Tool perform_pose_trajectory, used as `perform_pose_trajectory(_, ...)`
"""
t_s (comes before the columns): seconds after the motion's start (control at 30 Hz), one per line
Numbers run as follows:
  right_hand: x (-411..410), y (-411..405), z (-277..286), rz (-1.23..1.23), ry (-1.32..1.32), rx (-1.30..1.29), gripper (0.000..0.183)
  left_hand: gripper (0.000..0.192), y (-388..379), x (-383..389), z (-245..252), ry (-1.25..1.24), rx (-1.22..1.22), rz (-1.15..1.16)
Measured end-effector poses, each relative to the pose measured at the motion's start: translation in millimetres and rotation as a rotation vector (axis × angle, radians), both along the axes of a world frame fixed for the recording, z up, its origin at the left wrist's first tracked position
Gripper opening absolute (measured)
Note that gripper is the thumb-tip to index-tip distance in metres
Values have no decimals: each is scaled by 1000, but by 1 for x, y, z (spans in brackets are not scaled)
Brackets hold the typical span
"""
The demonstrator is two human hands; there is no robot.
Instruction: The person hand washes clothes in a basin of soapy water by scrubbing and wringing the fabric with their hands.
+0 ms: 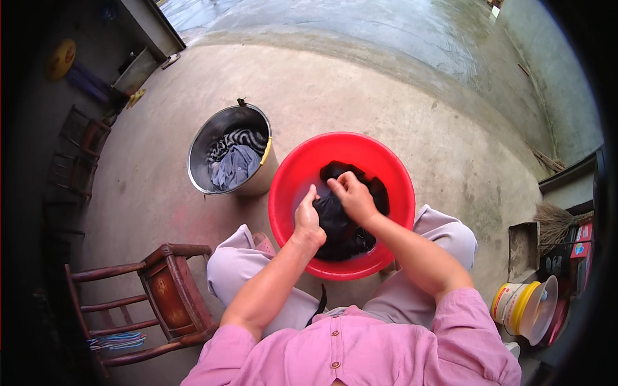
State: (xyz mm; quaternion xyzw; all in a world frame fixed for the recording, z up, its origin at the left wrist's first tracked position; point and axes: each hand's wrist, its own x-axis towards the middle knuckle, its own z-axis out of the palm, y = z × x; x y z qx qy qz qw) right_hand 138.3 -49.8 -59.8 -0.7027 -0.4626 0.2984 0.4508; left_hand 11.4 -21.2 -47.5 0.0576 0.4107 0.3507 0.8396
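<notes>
A black wet garment lies bunched in a round red plastic basin between my knees. Some cloudy water shows around the cloth. My left hand grips the garment's left side, thumb pointing up and the fingers partly hidden by the cloth. Over its upper middle, my right hand pinches a fold between thumb and curled fingers. Beyond the basin to the left stands a metal bucket with a yellow grip on its handle. Inside it are a grey-blue garment and a black-and-white striped cloth.
A dark red wooden chair lies on its side at my left, with several clothes hangers by it. At right are a yellow-and-white pail, a dustpan and a straw broom. Concrete floor stretches ahead, wet farther out.
</notes>
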Motion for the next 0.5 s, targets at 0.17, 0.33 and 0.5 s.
perform_pose_trajectory(0.17,20,-12,7,182,878,-436,44,30,17,-17,21,-190,-2,-45)
perform_pose_trajectory(0.33,4,-11,9,-2,1100,-48,22,38,3,-3,0,239,203,51)
perform_pose_trajectory(0.5,-44,-24,48,192,454,289,24,33,-5,-11,-7,37,136,-60)
